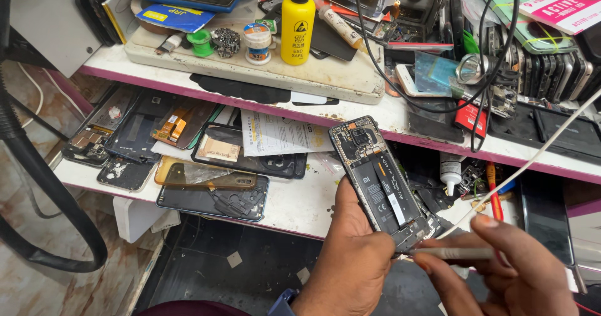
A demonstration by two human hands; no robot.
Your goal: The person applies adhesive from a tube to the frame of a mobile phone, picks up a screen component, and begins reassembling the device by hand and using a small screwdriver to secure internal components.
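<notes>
The left hand [354, 253] grips an opened phone [382, 181] by its lower end, back cover off, so the battery and camera block face up; the phone is held in the air, tilted, above the front edge of the lower shelf [294, 206]. The right hand [507, 272] pinches a white cable plug [451, 252] between fingers and thumb, its tip touching the phone's bottom edge, the white cable [532, 159] running up to the right. On the lower shelf lie phone back covers, frames and a printed paper sheet [278, 134]. On the upper shelf [400, 112], near its middle, a yellow bottle [298, 25] stands upright on a board.
</notes>
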